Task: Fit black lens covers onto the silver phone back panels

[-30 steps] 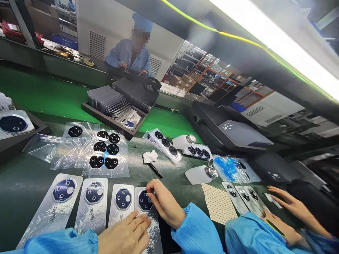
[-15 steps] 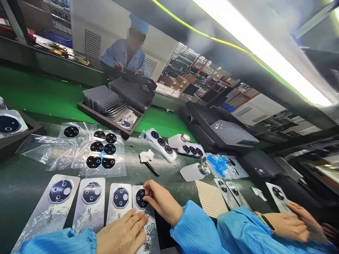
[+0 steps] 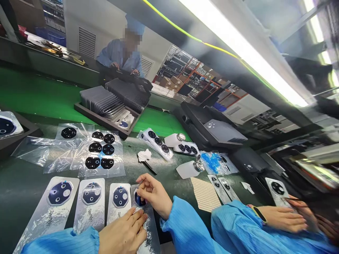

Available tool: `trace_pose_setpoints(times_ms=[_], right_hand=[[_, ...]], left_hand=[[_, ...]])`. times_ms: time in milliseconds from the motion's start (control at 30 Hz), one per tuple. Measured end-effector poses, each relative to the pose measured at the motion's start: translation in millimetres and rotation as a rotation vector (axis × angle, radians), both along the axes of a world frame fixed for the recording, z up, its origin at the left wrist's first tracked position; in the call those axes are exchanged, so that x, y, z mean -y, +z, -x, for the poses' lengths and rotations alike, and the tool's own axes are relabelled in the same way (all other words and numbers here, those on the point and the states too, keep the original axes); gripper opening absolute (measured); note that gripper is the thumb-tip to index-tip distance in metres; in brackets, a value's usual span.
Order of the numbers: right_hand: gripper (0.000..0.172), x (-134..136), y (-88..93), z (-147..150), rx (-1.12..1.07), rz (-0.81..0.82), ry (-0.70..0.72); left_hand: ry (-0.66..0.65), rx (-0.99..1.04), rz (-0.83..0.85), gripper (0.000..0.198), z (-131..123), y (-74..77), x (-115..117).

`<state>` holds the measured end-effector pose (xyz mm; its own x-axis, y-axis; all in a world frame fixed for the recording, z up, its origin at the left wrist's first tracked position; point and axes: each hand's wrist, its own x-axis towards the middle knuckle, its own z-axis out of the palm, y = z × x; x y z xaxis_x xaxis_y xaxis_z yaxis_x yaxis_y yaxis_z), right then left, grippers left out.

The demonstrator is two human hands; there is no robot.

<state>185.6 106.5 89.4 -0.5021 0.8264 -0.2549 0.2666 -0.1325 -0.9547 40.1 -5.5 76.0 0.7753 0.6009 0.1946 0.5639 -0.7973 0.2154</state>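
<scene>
Left hand (image 3: 123, 233) spread flat on cover (image 3: 152, 227); right hand (image 3: 153, 194) curls over lens (image 3: 138, 201) (grip hidden).

The person wears a bright blue work smock of thin, slightly shiny cloth. The left sleeve (image 3: 60, 241) shows fine, close pinstripes running along its length. It ends in a gathered cuff at the wrist, where the cloth bunches into small puckers. The right sleeve (image 3: 186, 229) is of the same blue striped cloth, fuller and puffed, with deep soft folds. Its gathered cuff flares a little into a ruffled edge. Beyond the cuffs the left hand (image 3: 123, 233) and the right hand (image 3: 153, 194) are bare, with short, plain nails on the fingers (image 3: 138, 218).
</scene>
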Motion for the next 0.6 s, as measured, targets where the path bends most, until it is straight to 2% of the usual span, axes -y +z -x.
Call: trace_pose_setpoints(times_ms=[100, 167, 233, 267, 333, 400, 467, 500, 533, 600], right_hand=[[0.028, -17.6, 11.1, 7.2, -0.061, -0.049, -0.142], [0.035, -23.9, 29.1, 5.9, -0.122, -0.110, -0.243], [0.039, -17.3, 49.6, 1.5, -0.177, -0.159, -0.270], [0.037, -8.8, 58.4, -1.0, -0.199, -0.177, -0.232], [0.027, 14.8, 69.3, -4.8, -0.165, -0.170, -0.027], [0.017, 37.7, 70.4, -5.1, -0.063, -0.184, 0.160], [0.007, 50.0, 64.0, -0.9, 0.046, -0.305, 0.306], [0.004, 51.2, 59.0, 2.4, 0.087, -0.386, 0.336], [0.005, 49.5, 53.3, 6.0, 0.119, -0.476, 0.334], [0.014, 41.5, 40.3, 12.6, 0.175, -0.637, 0.279]], left_hand=[[-0.003, 0.017, 0.172, 0.048, 1.1, 5.1, -2.4], [0.010, 0.061, 0.327, 0.052, 3.6, 9.1, -4.1], [0.038, 0.202, 0.519, 0.067, 8.7, 14.3, -5.3], [0.071, 0.329, 0.625, 0.074, 12.2, 17.3, -5.3], [0.158, 0.638, 0.863, 0.082, 19.7, 23.0, -3.6], [0.189, 0.897, 1.138, 0.080, 26.3, 26.7, 0.3], [0.157, 0.974, 1.365, 0.069, 31.4, 27.4, 5.6], [0.147, 0.937, 1.400, 0.061, 33.5, 26.7, 8.1], [0.161, 0.867, 1.346, 0.054, 35.7, 25.6, 10.3], [0.199, 0.662, 1.029, 0.040, 39.8, 22.6, 13.0]])
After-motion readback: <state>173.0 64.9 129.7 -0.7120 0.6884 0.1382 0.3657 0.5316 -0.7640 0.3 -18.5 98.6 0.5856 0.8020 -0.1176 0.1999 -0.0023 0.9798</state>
